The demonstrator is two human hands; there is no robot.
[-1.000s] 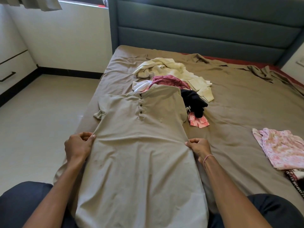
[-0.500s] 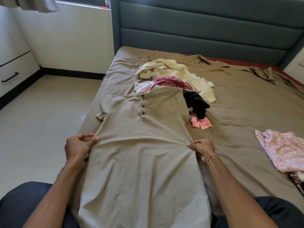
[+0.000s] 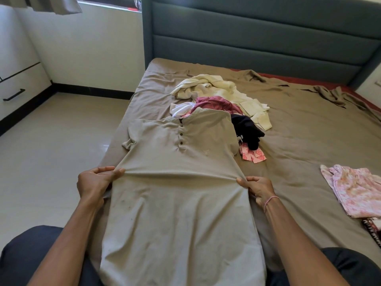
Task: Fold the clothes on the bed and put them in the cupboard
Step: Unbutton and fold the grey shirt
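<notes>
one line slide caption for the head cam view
Left hand and right hand pinch the sides of a beige shirt spread on the bed, unfolded clothes heaped beyond.

- My left grip [image 3: 97, 182] pinches the left edge of the shirt [image 3: 181, 213], fingers curled on the cloth.
- My right grip [image 3: 257, 188] pinches the opposite edge, level with it.
- Both bare forearms reach forward.

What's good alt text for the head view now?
A person's left hand and right hand pinch the side edges of a beige button-neck shirt spread face-up on a brown-sheeted bed. A heap of unfolded clothes lies beyond its collar, a pink floral garment to the right.
</notes>
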